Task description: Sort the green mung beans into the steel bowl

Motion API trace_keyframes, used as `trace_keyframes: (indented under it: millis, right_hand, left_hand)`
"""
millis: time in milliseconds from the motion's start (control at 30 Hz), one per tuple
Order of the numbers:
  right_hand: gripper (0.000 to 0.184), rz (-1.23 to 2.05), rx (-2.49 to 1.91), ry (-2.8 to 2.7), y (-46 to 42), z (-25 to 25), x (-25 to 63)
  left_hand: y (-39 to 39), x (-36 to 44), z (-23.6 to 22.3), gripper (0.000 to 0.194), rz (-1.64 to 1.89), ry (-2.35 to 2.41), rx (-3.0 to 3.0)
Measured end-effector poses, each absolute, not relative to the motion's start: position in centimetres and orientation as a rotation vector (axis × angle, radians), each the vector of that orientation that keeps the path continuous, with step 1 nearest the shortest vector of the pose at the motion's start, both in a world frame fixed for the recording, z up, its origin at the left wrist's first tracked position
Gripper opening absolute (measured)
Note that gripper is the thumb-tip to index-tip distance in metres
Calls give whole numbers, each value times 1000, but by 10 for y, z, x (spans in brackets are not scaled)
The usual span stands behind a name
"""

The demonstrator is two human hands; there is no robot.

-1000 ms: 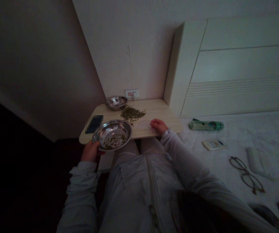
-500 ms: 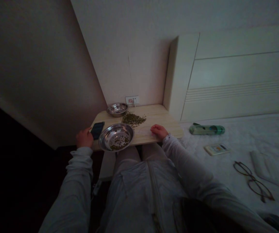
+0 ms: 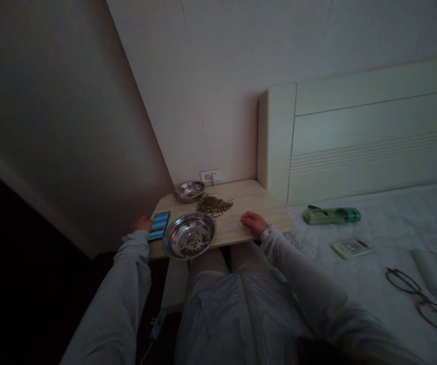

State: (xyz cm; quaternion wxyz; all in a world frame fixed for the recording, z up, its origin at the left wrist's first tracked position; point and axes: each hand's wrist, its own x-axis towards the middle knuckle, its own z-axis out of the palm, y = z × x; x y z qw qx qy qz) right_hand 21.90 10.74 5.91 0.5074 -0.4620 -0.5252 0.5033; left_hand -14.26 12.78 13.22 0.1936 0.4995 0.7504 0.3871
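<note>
A small wooden bedside table (image 3: 248, 197) carries a steel bowl (image 3: 190, 235) with some green beans in it, near the front edge. Behind it lies a loose pile of green beans (image 3: 214, 204) and a second, smaller steel bowl (image 3: 189, 191). My left hand (image 3: 142, 223) rests at the left edge of a phone (image 3: 159, 225) whose screen is lit; its fingers are mostly hidden. My right hand (image 3: 254, 223) lies on the tabletop right of the bowl with fingers curled loosely, nothing visible in them.
A wall socket (image 3: 209, 176) sits behind the table. On the bed to the right lie a green bottle (image 3: 331, 215), a small white device (image 3: 352, 247), glasses (image 3: 423, 299) and a pale case (image 3: 436, 274). The headboard (image 3: 370, 147) stands behind. The room is dim.
My left hand let go of the near bowl, which now sits on the table, and moved left to the phone. The phone's screen has lit up. The view tilted upward.
</note>
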Motion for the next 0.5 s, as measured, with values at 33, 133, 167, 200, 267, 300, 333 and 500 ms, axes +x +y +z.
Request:
trace_keyframes:
  millis: [33,133,167,200,267,300,333,500]
  right_hand:
    - [21,1207,-1115,-1261,107,60,219]
    - [22,1176,-1125,-1254,104,64,219]
    - [22,1167,-1125,-1249,104,66,219]
    - [22,1160,-1121,-1246,103,67,219]
    - [23,1145,-1112,-1251,102,69,220]
    - [23,1136,-1107,-1257,102,70,220]
    - [23,1127,-1102,-1263,101,71,220]
    - [22,1113,-1101,-1265,102,70,221]
  left_hand:
    - [121,-141,133,8,1079,2141,1379]
    - [91,-132,131,21,974,2043,1284]
    - [79,-127,129,26,935,1960,1218]
    - [68,-123,127,31,888,1872,1157]
    - [49,-113,122,40,803,1747,1035]
    - [42,-108,119,43,768,1689,988]
    - [36,-103,116,46,736,1627,952]
    - [29,-84,101,37,744,1555,868]
